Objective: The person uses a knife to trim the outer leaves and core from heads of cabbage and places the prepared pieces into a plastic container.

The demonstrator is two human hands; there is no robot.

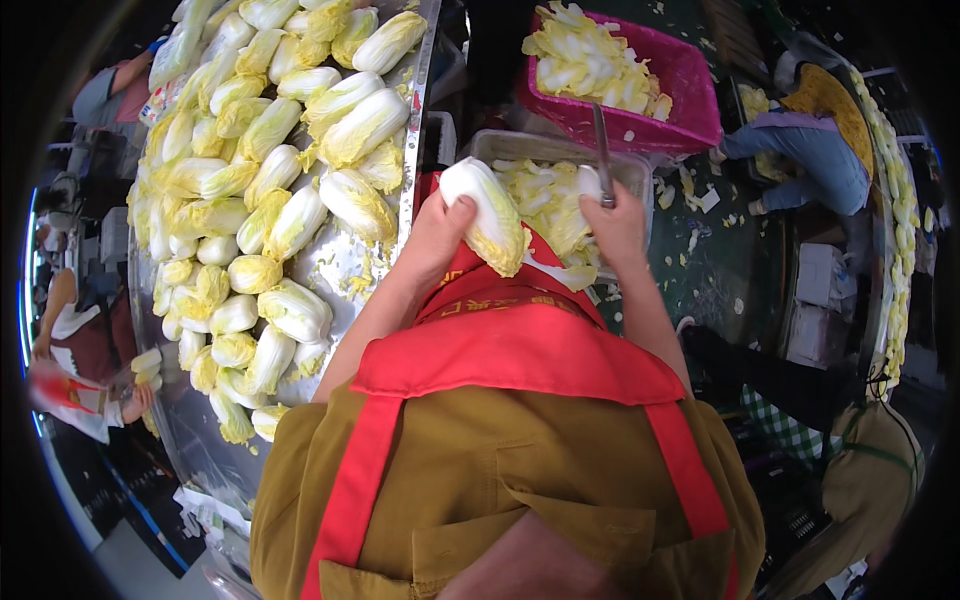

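Observation:
My left hand (448, 225) grips a napa cabbage (487, 214), its white base tilted up and away from me and its yellow leaf tips toward my apron. In my right hand (619, 217) is a knife (601, 142), its blade pointing away from me. A pale cabbage leaf (576, 221) hangs beside that hand's fingers; I cannot tell whether they pinch it. Below the hands, a white plastic crate (637, 166) holds loose cabbage leaves (536, 187). Another loose leaf (566, 276) lies against my red apron (517, 345).
To the left, a metal table (349, 259) bears a large heap of napa cabbages (225, 180). A magenta tub (690, 97) of trimmed leaves stands beyond the crate. Leaf scraps litter the green floor (712, 262). Other people (817, 142) are at both sides.

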